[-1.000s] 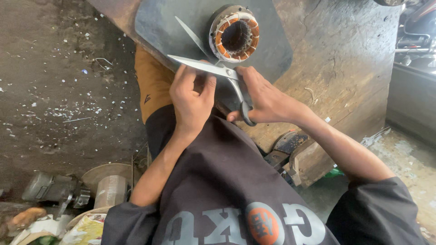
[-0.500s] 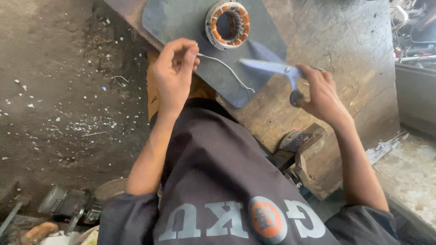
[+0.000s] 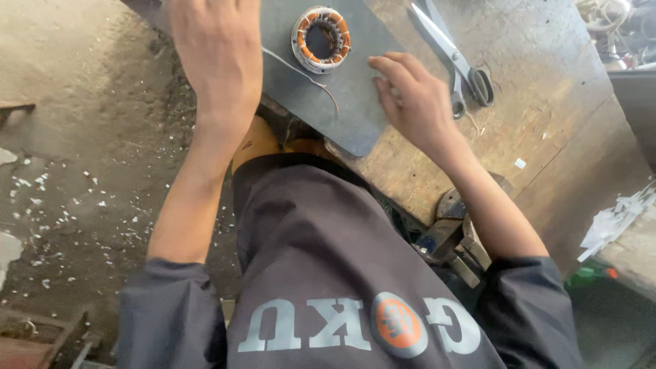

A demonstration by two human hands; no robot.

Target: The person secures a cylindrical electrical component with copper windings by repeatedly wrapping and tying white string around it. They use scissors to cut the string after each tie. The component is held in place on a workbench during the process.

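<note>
Count on the bench: mostly ones, and a pair of hands.

One ring-shaped motor stator [image 3: 322, 39] with copper windings, sitting on one dark grey mat [image 3: 355, 102]. One thin wire [image 3: 307, 78] trailing across that mat. One pair of scissors [image 3: 454, 58] lying on the one wooden workbench [image 3: 547, 109]. One vise [image 3: 454, 232] at the bench edge. Two hands up there: left hand [image 3: 215, 51], right hand [image 3: 410, 99].

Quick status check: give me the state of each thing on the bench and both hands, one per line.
Stator ring: lying flat on the mat, copper windings up.
Wire: loose, trailing from the ring across the mat.
Scissors: set down on the bench, blades shut.
Grey mat: flat, overhanging the bench edge.
Left hand: raised, empty.
Right hand: open, on the mat.
</note>
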